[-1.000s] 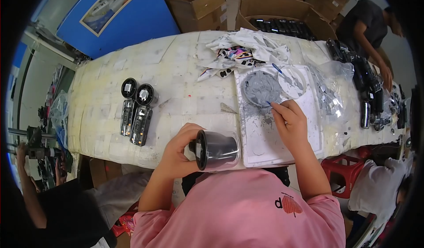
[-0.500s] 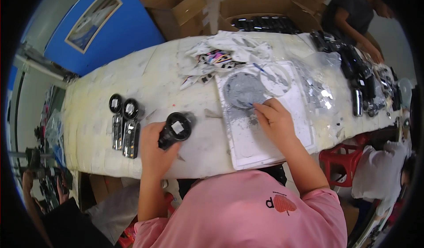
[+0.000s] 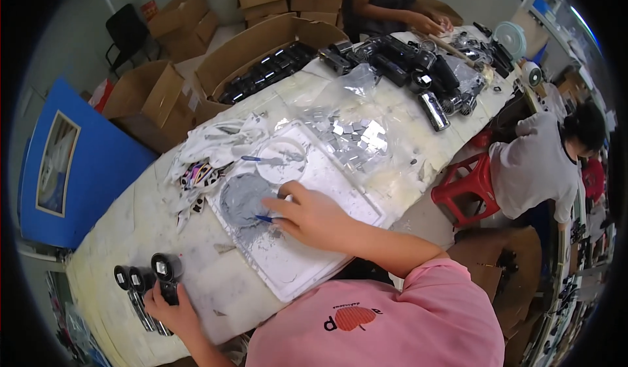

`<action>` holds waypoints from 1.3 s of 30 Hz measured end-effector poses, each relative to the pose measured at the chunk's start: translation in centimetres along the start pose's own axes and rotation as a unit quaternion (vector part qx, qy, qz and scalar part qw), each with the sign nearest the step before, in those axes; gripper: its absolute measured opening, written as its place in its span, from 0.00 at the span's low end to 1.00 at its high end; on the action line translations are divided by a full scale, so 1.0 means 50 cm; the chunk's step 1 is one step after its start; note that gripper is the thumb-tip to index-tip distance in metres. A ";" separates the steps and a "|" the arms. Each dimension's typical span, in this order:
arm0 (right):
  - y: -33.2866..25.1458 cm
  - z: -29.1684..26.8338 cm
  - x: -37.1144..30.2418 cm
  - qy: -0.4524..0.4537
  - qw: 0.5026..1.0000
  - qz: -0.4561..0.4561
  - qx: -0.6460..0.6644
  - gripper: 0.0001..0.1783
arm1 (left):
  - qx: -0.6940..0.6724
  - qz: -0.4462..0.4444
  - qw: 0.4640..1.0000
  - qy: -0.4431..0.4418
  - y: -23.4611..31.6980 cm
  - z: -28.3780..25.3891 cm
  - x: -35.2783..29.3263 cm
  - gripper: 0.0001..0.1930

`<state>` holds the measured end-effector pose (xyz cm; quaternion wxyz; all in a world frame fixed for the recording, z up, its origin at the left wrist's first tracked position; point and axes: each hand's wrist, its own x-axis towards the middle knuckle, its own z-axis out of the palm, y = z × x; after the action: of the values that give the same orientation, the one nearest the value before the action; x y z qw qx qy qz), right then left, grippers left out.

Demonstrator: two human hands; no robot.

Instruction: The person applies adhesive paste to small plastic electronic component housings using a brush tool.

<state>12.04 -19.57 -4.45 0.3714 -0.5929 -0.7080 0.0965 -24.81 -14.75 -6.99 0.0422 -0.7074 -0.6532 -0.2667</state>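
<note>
My left hand (image 3: pixel 175 311) is closed around the handle of a black device with a round, cup-like head (image 3: pixel 166 266), and a pale square shows inside that head. Two similar black devices (image 3: pixel 140 278) lie side by side just left of it. My right hand (image 3: pixel 315 219) pinches a thin blue stick-like tool (image 3: pixel 263 218) at the near right edge of a round patch of thick grey paste (image 3: pixel 239 195). Both paste and tool are over a white tray (image 3: pixel 288 290). Beyond the paste, a second blue-tipped tool (image 3: pixel 251 159) rests on a round white lid (image 3: pixel 297 168) smeared with grey.
White rags (image 3: pixel 216 141) lie beside the tray's far left. Small shiny square pieces (image 3: pixel 353 131) are spread on clear plastic beyond it. Black devices (image 3: pixel 399 63) are heaped farther right, near another person's hands (image 3: pixel 432 24). A red stool (image 3: pixel 468 190) and a seated person are at right.
The view has swung to the right. My left hand has carried the black device leftward, beside the other two. My right hand stays at the paste with the blue tool.
</note>
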 end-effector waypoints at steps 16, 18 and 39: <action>0.432 -0.396 -0.057 0.270 0.790 0.352 -0.422 0.36 | 0.144 -0.063 0.983 0.092 -0.043 0.021 0.031 0.40; 0.486 -0.374 -0.104 0.236 0.790 0.351 -0.443 0.37 | 0.146 -0.062 0.983 0.096 -0.049 0.023 0.034 0.40; -0.033 -0.106 -0.031 -0.306 0.710 0.115 0.624 0.44 | -0.565 0.138 0.810 -0.083 0.151 -0.094 0.055 0.41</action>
<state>14.21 -23.04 -0.39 0.4057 -0.2408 -0.4877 0.7346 -19.14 -15.29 0.39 -0.3829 -0.7087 -0.2843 -0.5199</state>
